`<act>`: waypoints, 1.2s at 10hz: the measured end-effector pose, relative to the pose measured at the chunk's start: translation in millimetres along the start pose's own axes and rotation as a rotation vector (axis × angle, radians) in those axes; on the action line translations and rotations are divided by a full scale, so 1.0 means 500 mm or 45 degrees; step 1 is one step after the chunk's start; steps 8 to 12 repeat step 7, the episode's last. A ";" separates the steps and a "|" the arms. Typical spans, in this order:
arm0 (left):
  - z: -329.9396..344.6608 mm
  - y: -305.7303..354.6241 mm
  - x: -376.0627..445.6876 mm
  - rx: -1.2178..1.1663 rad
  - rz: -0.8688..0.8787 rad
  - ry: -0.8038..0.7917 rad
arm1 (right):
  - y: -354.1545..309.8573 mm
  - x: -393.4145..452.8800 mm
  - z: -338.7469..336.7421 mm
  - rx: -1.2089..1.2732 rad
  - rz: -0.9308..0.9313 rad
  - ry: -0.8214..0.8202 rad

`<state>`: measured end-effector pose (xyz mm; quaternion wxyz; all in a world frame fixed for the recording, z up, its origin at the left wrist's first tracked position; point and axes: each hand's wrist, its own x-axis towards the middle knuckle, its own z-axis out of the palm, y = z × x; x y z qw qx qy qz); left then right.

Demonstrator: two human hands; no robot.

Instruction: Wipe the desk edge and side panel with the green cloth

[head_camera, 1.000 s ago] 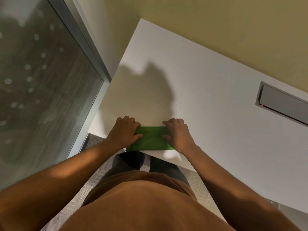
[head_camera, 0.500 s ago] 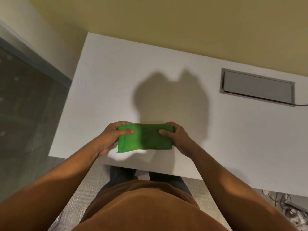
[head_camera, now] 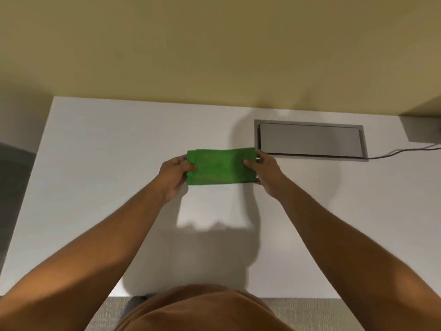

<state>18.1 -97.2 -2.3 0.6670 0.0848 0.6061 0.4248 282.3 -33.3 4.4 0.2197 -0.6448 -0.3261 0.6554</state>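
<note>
A folded green cloth (head_camera: 220, 166) is held flat above the middle of the white desk (head_camera: 95, 187). My left hand (head_camera: 175, 174) grips its left end, thumb on top. Its right end is pinched by my right hand (head_camera: 265, 172). Both arms reach forward over the desk top. The desk's front edge (head_camera: 310, 296) runs along the bottom of the view, and its left edge (head_camera: 26, 187) slants down the left side. The side panel is not visible.
A grey cable hatch (head_camera: 310, 139) is set into the desk just right of the cloth. A cable (head_camera: 401, 151) runs from it to a grey box (head_camera: 422, 130) at the far right. A yellow wall backs the desk. Carpet lies below.
The cloth was lifted from the desk's front left edge and carried forward to the desk's middle, held by both hands. The view swung right, away from the glass panel.
</note>
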 end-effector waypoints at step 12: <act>0.128 0.141 0.238 0.752 0.537 0.538 | -0.157 0.261 -0.022 -0.445 -0.221 0.391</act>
